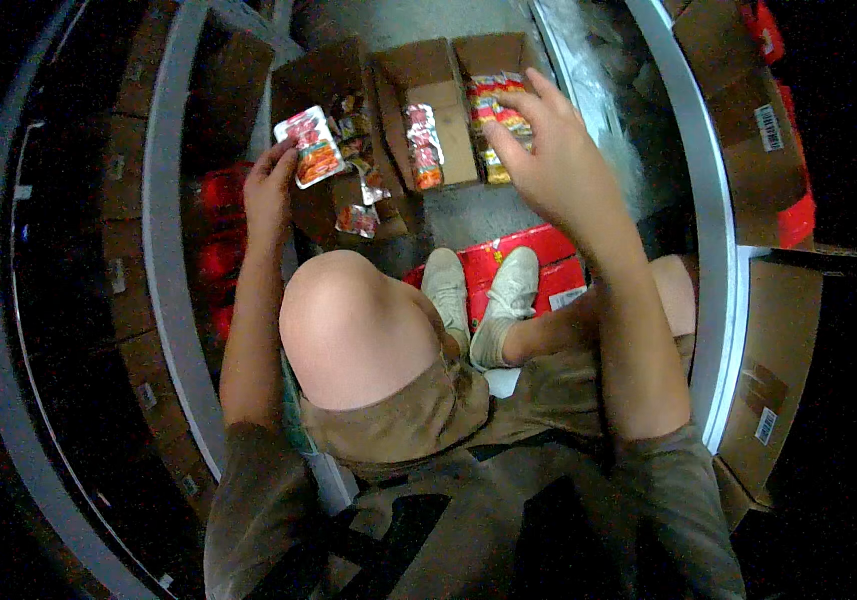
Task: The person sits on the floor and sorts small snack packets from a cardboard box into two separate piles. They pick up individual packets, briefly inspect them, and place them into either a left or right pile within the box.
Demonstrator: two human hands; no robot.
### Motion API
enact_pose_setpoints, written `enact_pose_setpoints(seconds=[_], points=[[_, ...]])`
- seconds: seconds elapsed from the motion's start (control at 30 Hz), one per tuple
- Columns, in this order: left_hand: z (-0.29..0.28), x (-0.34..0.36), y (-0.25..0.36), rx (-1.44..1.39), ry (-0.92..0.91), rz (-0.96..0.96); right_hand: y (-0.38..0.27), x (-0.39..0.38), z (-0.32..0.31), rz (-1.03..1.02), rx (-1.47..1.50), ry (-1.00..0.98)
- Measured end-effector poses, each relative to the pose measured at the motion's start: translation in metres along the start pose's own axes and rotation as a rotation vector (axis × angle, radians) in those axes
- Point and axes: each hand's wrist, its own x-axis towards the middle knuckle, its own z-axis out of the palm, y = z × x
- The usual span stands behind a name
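Head view shows a person crouched on the floor (pixel 468 215) of a narrow aisle, between shelving on both sides. The left hand (pixel 268 190) pinches a small flat packet (pixel 310 146), red and white with an orange band, by its lower left corner; thumb and fingers are closed on that edge while the rest of the packet sticks up and away from the palm. The right hand (pixel 556 150) hovers with fingers spread and loosely curled, holding nothing that I can see, its fingertips just over the packets stacked in the right-hand carton (pixel 496 50).

Ahead of both hands three open cardboard cartons stand side by side on the floor. The left carton (pixel 323 75), just beyond the left hand, holds a loose jumble of mixed packets; the middle carton (pixel 440 105) has only a short row of them; the right one is fuller. Below the hands, the person's pale shoes (pixel 478 290) rest on flat red boxes (pixel 533 250).

The grip on the packet looks slight, so it could slip and drop among the jumble beside that hand. With the right hand spread over a packed stack, a careless grab might drag several packets out at once. The crouched footing on boxes also seems unsteady, and a shift of weight could crush them or tip the person towards the cartons.
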Motion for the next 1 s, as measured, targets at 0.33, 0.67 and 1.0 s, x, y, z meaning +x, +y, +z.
enact_pose_setpoints(seconds=[0.33, 0.67, 1.0], points=[[0.104, -0.11, 0.196, -0.018, -0.451, 0.367, -0.051, -0.002, -0.046, 0.024, 1.004, -0.155], [0.12, -0.108, 0.178, -0.072, -0.516, 0.045, -0.039, -0.001, -0.044, 0.021, 0.889, -0.089], [0.116, -0.099, 0.175, -0.014, -0.46, 0.17, -0.031, 0.002, -0.041, 0.112, 0.919, -0.093]])
